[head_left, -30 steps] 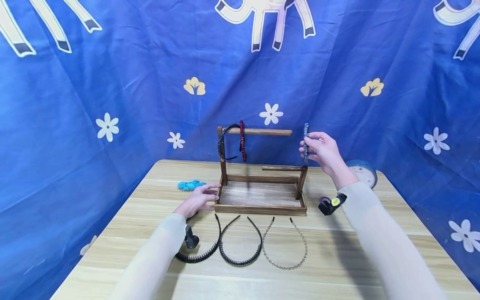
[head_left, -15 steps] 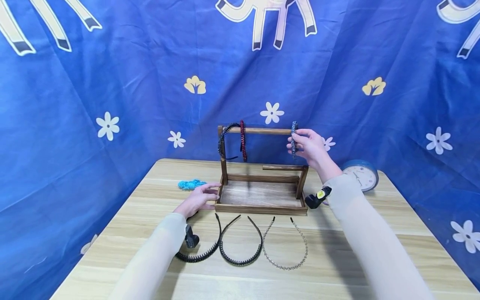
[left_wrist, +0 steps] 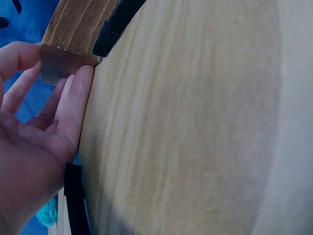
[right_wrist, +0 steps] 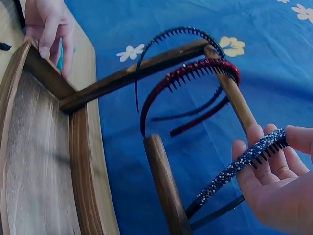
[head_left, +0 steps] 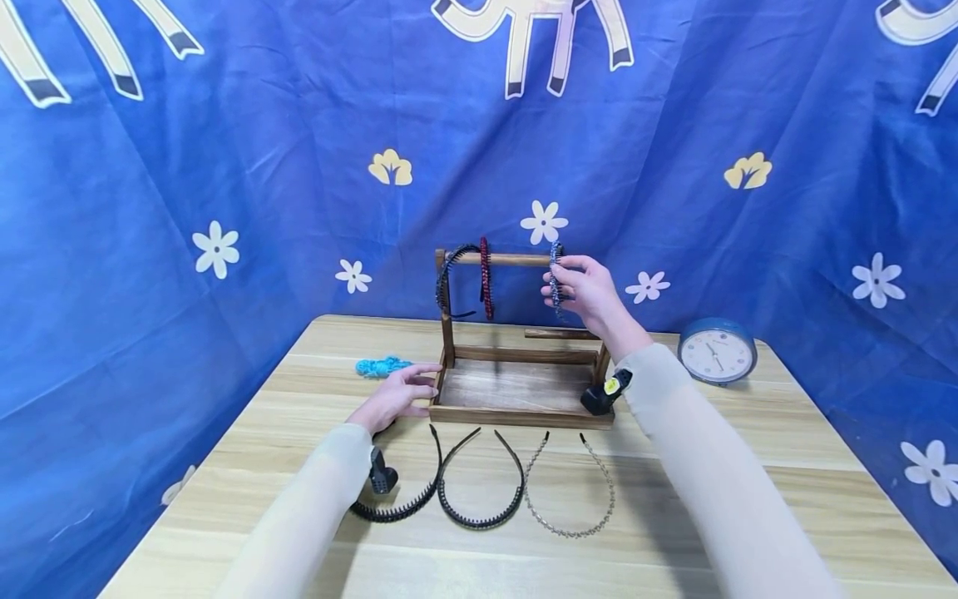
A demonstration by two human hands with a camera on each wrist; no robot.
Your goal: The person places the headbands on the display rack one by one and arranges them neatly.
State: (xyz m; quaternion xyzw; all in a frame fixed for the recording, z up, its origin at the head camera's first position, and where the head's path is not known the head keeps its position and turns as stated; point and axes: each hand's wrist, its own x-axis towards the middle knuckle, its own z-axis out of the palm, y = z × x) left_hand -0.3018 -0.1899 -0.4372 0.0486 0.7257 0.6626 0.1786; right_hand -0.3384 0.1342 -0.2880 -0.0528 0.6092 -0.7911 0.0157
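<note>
My right hand point(head_left: 599, 298) pinches a blue glittery toothed headband point(right_wrist: 230, 171) between thumb and fingers, at the right part of the upper bar point(head_left: 520, 259) of a wooden rack. The band appears to be around that bar. Further left on the same bar hang a red headband point(head_left: 486, 283) and a dark glittery headband point(right_wrist: 168, 33). My left hand point(head_left: 397, 395) touches the left end of the rack's tray base point(head_left: 516, 416) with extended fingers; in the left wrist view the fingertips lie against the wooden end point(left_wrist: 68, 61).
Along the front lie a black toothed headband point(head_left: 397, 516), a second black headband point(head_left: 479, 525) and a thin beaded headband point(head_left: 572, 532). A turquoise bundle point(head_left: 382, 367) lies left of the rack, a round blue clock point(head_left: 717, 353) to its right. The lower bar point(head_left: 557, 334) sits beneath my right hand.
My right hand has carried the blue headband leftward, from beyond the upper bar's free end to along the bar. The left hand stays at the tray's end.
</note>
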